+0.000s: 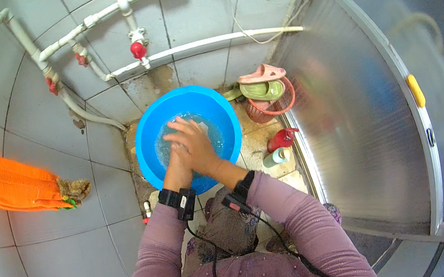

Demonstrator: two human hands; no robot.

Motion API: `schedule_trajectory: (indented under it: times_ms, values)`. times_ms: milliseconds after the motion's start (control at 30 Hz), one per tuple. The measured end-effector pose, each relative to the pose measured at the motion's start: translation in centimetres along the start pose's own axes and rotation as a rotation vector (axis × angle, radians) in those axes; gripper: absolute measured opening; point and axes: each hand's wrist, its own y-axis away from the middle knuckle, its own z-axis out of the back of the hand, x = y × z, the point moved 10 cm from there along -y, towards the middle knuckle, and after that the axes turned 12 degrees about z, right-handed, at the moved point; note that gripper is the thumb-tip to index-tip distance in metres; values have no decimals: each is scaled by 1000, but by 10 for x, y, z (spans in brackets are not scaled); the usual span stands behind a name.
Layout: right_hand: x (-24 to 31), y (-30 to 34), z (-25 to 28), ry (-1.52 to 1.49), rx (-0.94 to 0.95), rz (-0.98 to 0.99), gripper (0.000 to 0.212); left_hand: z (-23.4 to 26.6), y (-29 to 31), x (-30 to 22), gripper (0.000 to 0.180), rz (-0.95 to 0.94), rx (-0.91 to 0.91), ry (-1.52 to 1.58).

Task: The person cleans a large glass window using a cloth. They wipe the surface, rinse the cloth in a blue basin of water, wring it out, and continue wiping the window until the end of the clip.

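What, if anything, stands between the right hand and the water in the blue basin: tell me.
The left hand lies under part of the right hand, between it and the water in the blue plastic basin. Nothing else visible stands in the way; whether either hand touches the water is unclear.

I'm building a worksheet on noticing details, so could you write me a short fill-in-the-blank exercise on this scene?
1. The right hand and left hand are together over a basin coloured ____.
2. The orange cloth hangs on the person's ____ side.
3. The slipper on top of the green slipper is coloured ____.
4. The red bottle stands to the basin's ____.

Missing words: blue; left; pink; right.
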Motion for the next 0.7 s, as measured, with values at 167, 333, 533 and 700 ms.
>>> schedule_trajectory:
  times_ms: [167, 333, 533, 700]
  values:
    - [-37, -1, -13, -330, 31, -261, 24, 19, -31, 50, 42, 360, -149, 255]
    - [-87, 19, -26, -755, -335, -676, 21, 23, -34, 25, 39, 129, -227, 53]
    - [-122, 45, -39, -1016, -539, -967, 16, 22, -32, 13, 33, 241, -285, -220]
    - [-118, 39, -37, -1122, -464, -892, 19, 12, -31, 6, 35, 241, -169, -366]
